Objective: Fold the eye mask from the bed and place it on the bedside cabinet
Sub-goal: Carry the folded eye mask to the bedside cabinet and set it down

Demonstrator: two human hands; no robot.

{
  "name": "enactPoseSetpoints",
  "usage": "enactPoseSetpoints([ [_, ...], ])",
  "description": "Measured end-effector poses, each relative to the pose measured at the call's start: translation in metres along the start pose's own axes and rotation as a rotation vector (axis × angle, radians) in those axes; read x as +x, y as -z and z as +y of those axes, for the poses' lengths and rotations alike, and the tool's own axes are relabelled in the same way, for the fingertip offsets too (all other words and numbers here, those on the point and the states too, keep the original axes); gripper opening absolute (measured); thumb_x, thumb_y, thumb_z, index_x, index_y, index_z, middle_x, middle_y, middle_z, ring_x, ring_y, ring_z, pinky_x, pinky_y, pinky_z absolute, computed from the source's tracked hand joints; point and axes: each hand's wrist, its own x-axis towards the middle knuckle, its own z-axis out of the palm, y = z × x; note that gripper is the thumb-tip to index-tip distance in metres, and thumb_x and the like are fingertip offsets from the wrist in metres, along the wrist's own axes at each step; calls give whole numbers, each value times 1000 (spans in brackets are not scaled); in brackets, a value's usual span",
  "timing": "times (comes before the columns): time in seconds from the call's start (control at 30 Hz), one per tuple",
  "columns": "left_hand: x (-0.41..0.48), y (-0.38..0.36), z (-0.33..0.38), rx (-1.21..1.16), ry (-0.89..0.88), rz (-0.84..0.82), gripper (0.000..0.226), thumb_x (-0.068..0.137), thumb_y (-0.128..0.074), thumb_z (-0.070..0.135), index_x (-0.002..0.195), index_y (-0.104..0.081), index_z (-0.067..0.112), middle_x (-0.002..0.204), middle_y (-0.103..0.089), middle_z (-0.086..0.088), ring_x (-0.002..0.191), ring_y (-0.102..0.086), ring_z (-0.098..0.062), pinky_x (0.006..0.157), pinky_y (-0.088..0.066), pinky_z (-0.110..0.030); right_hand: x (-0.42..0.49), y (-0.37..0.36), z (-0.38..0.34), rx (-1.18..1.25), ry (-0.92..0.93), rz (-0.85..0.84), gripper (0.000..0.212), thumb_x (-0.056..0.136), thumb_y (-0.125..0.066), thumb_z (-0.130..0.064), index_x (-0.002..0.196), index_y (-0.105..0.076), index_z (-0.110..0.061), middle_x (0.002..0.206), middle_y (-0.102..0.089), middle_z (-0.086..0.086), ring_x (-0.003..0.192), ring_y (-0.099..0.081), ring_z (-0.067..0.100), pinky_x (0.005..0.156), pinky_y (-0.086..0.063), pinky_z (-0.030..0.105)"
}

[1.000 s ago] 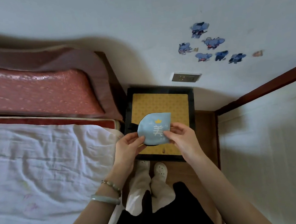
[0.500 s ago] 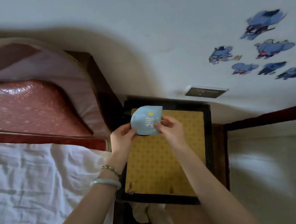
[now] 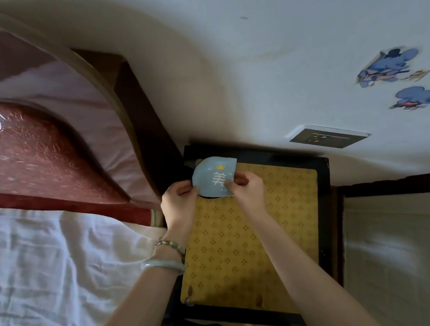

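The light-blue eye mask (image 3: 211, 176), folded in half with a white character and a small yellow crown on it, is held over the far left corner of the bedside cabinet (image 3: 325, 204). The cabinet has a black frame and a yellow patterned top. My left hand (image 3: 180, 205) pinches the mask's left lower edge. My right hand (image 3: 246, 190) pinches its right lower edge. I cannot tell whether the mask touches the cabinet top.
The bed with a white sheet (image 3: 48, 271) lies to the left, with a red pillow (image 3: 32, 156) against the headboard (image 3: 112, 93). A wall socket (image 3: 328, 138) sits above the cabinet. Blue cartoon stickers (image 3: 388, 67) dot the wall at right.
Both hands have carried the folded mask forward, from the cabinet's near edge to its far left corner. The view has come closer to the cabinet.
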Motion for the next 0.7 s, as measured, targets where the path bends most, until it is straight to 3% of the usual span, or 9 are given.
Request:
enactPoseSetpoints([
  [0.03,-2,3,-1,1,-41,7,22,81,-71,17,103,-67,17,87,-65,12,85,-65,-7,62,-42,0,-3,2,0,-62,44,18,28,81,-69,-18,107,-62,-13,99,-63,-1,95,-62,18,76,-50,25],
  [0.1,-9,9,-5,80,-226,12,34,86,-65,17,119,-58,11,112,-60,-1,94,-59,-6,75,-43,-4,-11,8,2,-270,245,94,31,85,-63,-19,115,-58,-11,113,-60,7,107,-55,22,88,-44,29],
  [0.2,-19,12,-15,535,-755,-86,50,89,-59,12,135,-45,2,139,-50,-16,131,-46,-27,109,-36,-37,-20,14,10,-656,618,39,45,90,-49,-18,135,-44,-9,142,-44,18,135,-35,34,111,-28,44],
  [0.27,-22,10,-25,862,-937,-195,61,88,-56,20,143,-37,4,152,-37,-15,143,-28,-26,116,-20,-44,-24,13,19,-804,666,-65,54,94,-36,-25,146,-24,-15,156,-22,14,145,-10,30,116,-7,44],
  [0.33,-21,9,-34,1019,-922,-235,65,89,-53,30,146,-31,5,154,-30,-13,143,-23,-24,116,-15,-47,-23,12,29,-883,636,-104,55,97,-25,-32,149,-11,-18,159,-12,10,145,4,26,117,3,42],
  [0.43,-21,9,-43,1085,-884,-239,65,92,-44,38,148,-27,7,155,-27,-12,143,-26,-24,116,-16,-47,-21,11,42,-951,604,-131,54,99,-17,-39,149,-4,-22,159,-10,7,146,3,27,118,3,45],
  [0.57,-21,7,-43,1134,-867,-246,67,92,-44,39,148,-25,7,155,-28,-12,143,-30,-24,115,-14,-46,-20,15,43,-954,561,-164,55,99,-18,-44,149,-2,-28,159,-12,7,146,0,30,117,2,48],
  [0.7,-28,14,-35,1130,-760,-318,69,96,-28,46,151,-8,9,161,-9,-9,148,-11,-20,117,1,-40,-31,26,28,-822,518,-182,57,99,-28,-38,149,-7,-21,159,-11,8,147,0,26,116,3,43],
])
